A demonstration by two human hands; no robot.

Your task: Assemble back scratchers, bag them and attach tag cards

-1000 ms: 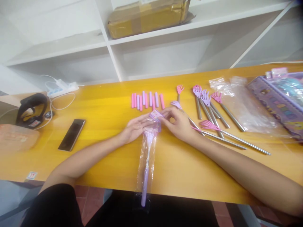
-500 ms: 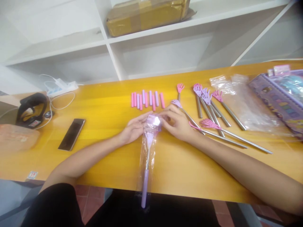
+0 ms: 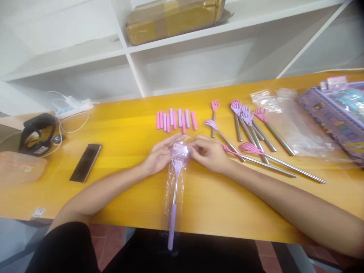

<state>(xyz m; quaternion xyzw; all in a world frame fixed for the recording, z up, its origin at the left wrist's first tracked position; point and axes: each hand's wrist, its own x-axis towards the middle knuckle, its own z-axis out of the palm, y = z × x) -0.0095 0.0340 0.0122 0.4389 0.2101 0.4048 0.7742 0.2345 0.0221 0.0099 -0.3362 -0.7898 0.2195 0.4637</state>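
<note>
A purple back scratcher (image 3: 172,223) with a hand-shaped head and metal rod lies inside a clear plastic bag (image 3: 182,182), its handle reaching over the table's near edge. A small printed label (image 3: 180,149) shows at the bag's top. My right hand (image 3: 209,151) pinches the bag's upper right side. On the other side my left hand (image 3: 159,155) has its fingers stretched out, against and partly behind the bag's top. Beyond the hands lie several pink and purple handle sleeves (image 3: 183,123). Right of them are several scratcher rods (image 3: 253,132) with pink or purple heads.
Clear bags (image 3: 295,132) lie at the right by a purple patterned box (image 3: 332,121). On the left are a phone (image 3: 85,163), a black strapped device (image 3: 38,134) and a power strip (image 3: 74,107) with white cables. A taped carton (image 3: 174,22) sits on the shelf.
My right hand has come slightly down and nearer at the bag's top, uncovering the purple scratcher head behind it. The label now lies flatter and shows more clearly.
</note>
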